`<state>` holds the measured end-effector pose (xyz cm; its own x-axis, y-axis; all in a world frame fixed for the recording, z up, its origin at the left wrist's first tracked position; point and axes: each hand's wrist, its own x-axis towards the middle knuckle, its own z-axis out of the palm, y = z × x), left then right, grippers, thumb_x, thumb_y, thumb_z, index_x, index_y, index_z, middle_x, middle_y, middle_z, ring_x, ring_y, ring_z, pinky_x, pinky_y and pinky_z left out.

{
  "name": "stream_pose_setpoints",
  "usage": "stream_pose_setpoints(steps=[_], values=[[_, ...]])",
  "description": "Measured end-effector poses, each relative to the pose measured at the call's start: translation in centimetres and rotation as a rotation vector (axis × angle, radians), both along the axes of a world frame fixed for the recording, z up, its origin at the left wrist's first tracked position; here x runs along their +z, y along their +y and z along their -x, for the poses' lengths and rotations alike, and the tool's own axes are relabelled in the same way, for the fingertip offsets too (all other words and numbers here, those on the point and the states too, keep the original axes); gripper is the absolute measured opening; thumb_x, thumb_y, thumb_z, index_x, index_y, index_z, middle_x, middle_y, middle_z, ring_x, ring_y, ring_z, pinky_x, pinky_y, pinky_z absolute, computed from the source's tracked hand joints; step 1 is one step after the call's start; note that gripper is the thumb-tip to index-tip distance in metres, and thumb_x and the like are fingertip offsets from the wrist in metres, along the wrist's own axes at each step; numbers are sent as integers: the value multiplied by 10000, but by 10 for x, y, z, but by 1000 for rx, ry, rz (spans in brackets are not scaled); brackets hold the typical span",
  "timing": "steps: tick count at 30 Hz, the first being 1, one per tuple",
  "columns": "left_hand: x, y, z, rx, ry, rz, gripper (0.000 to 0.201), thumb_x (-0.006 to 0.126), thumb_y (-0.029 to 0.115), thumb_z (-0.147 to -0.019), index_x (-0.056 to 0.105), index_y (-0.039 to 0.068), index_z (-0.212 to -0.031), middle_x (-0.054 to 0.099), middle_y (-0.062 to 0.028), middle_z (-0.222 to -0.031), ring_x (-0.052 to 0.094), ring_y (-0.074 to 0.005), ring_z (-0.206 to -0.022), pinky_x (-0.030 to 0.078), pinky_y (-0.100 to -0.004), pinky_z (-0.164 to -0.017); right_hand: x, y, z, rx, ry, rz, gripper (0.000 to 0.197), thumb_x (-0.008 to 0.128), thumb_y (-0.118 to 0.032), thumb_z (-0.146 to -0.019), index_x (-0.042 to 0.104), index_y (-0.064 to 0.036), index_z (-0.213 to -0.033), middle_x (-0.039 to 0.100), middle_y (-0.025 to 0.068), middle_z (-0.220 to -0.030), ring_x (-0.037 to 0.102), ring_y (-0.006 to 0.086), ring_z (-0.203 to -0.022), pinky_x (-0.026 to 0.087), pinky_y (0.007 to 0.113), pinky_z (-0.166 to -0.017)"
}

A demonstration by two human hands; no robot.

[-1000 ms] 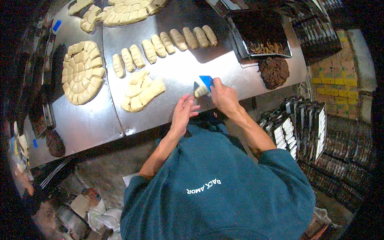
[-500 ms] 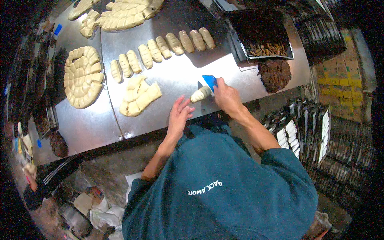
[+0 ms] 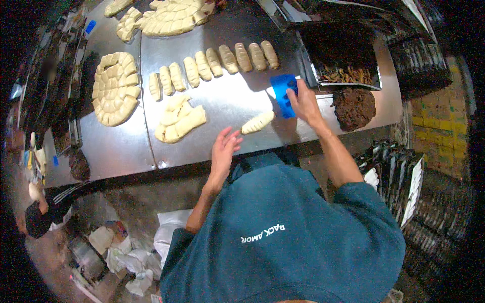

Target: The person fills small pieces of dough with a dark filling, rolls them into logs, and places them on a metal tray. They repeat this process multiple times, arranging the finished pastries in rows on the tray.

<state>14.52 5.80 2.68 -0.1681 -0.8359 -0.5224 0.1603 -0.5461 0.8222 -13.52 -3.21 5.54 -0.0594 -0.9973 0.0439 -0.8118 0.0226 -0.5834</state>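
A scored dough roll (image 3: 257,122) lies on the steel table (image 3: 202,146) near its front edge. My left hand (image 3: 224,145) is beside the roll's left end, fingers apart and holding nothing. To the right of the roll, my right hand (image 3: 305,103) grips a blue dough scraper (image 3: 283,95), its broad blade raised toward the left. A row of scored rolls (image 3: 202,64) runs across the table beyond my hands. Left of my left hand sits a loose pile of cut dough pieces (image 3: 178,121).
Rounds of cut dough (image 3: 115,88) lie at the left and far side. At the right are a dark filling mound (image 3: 354,109) and a black tray (image 3: 348,76) with brown scraps. Stacked trays (image 3: 391,177) stand beside the table. Another person's arm (image 3: 42,203) shows at far left.
My right hand with the scraper has moved right, off the dough roll, leaving its whole length visible. My left hand stays near the roll's left end. The view has shifted slightly.
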Motion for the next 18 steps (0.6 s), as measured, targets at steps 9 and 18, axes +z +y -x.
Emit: stream_pose_setpoints(steps=[9,18], values=[[-2,23,23,223,-9,-18,498,499,245,-970,326,9,-1373,539,-167,-1279,593,-239,-1062,485,-332,-876,30,13,-43,633,219,32,463,658,-205,-769,506,7,-1152,626,202,-882,610,375,-836,464,492,-723],[-4,21,44,426,206,25,481,570,215,-925,363,6,-1305,586,-179,-1161,646,-298,-953,538,-366,-784,-35,19,-52,1058,335,79,397,522,-216,-850,528,-73,-1220,583,113,-1013,572,306,-934,462,441,-765]])
